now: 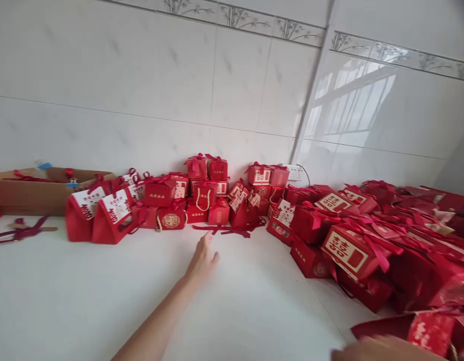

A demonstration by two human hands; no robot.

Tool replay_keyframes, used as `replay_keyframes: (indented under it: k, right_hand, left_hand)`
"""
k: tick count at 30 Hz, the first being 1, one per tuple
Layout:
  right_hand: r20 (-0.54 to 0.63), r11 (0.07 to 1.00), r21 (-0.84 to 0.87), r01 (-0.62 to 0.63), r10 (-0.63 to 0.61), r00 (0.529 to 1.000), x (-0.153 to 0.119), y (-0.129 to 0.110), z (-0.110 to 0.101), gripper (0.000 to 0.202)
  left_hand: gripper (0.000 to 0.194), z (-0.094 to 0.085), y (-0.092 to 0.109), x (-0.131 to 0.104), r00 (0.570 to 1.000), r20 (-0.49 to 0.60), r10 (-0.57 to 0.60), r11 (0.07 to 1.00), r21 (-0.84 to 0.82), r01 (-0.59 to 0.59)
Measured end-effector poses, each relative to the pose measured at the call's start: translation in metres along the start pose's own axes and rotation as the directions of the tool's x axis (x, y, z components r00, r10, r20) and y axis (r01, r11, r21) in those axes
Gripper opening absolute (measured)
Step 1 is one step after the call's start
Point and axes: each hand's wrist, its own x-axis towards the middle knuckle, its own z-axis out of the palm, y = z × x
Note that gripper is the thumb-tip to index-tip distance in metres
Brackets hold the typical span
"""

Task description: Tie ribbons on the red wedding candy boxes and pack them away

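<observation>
My left hand point(204, 259) reaches forward over the white surface, fingers stretched out and thumb apart, with nothing seen in it. Its fingertips are at the near side of some dark red ribbons point(232, 231); I cannot tell whether they touch. Behind the ribbons stand stacked red gift boxes point(199, 213) with bows and cord handles. At the bottom right edge, only a blurred part of my right hand point(386, 349) shows, its fingers hidden. Right beside it is a red package with a patterned tag point(430, 331).
A large heap of red gift boxes point(344, 250) covers the right side. Two triangular red boxes point(110, 220) stand at left, near a cardboard carton point(29, 198) and loose ribbon point(23, 231). A power strip point(294, 173) lies against the tiled wall point(149, 100).
</observation>
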Motion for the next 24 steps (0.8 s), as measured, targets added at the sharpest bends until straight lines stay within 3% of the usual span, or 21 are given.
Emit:
replay_keyframes:
  k: [1, 2, 4, 6, 8, 11, 16, 20, 24]
  right_hand:
    - [0.224, 0.987, -0.028, 0.157, -0.147, 0.963, 0.017, -0.021, -0.010, 0.017]
    - [0.233, 0.963, -0.059, 0.262, -0.242, 0.942, 0.039, -0.042, -0.020, 0.028]
    - [0.236, 0.920, -0.069, 0.386, -0.361, 0.902, 0.090, -0.084, -0.033, 0.031]
    - [0.168, 0.918, -0.003, 0.396, -0.390, 0.905, 0.144, -0.119, -0.038, 0.025]
    - [0.032, 0.950, 0.030, 0.312, -0.312, 0.949, 0.193, -0.147, -0.040, 0.017]
    - [-0.132, 0.970, 0.033, 0.240, -0.234, 0.963, 0.245, -0.176, -0.045, 0.032]
    - [-0.445, 0.996, 0.081, 0.045, -0.004, 0.896, 0.292, -0.218, -0.060, 0.060]
    - [-0.492, 0.991, 0.116, -0.069, 0.117, 0.863, 0.319, -0.250, -0.059, 0.074]
    - [-0.445, 0.971, 0.172, -0.168, 0.229, 0.866, 0.336, -0.263, -0.055, 0.085]
  left_hand:
    - [0.051, 0.000, 0.002, -0.001, 1.000, -0.024, -0.004, 1.000, -0.017, 0.004]
    - [0.052, 0.000, 0.003, -0.002, 0.999, -0.045, 0.000, 1.000, -0.019, -0.001]
    - [0.051, -0.002, 0.004, -0.004, 0.996, -0.023, 0.090, 0.995, 0.053, -0.089]
    - [0.043, -0.007, 0.004, -0.004, 0.973, 0.077, 0.217, 0.962, 0.152, -0.226]
    - [0.031, -0.013, 0.003, -0.002, 0.951, 0.145, 0.272, 0.928, 0.221, -0.299]
    - [0.024, -0.021, 0.000, 0.002, 0.962, 0.127, 0.243, 0.917, 0.293, -0.271]
    - [0.015, -0.013, -0.001, 0.001, 0.939, 0.192, 0.285, 0.879, 0.338, -0.335]
    - [0.016, -0.003, 0.000, -0.004, 0.911, 0.263, 0.317, 0.843, 0.362, -0.398]
    - [0.018, 0.001, -0.001, -0.006, 0.904, 0.280, 0.322, 0.825, 0.385, -0.413]
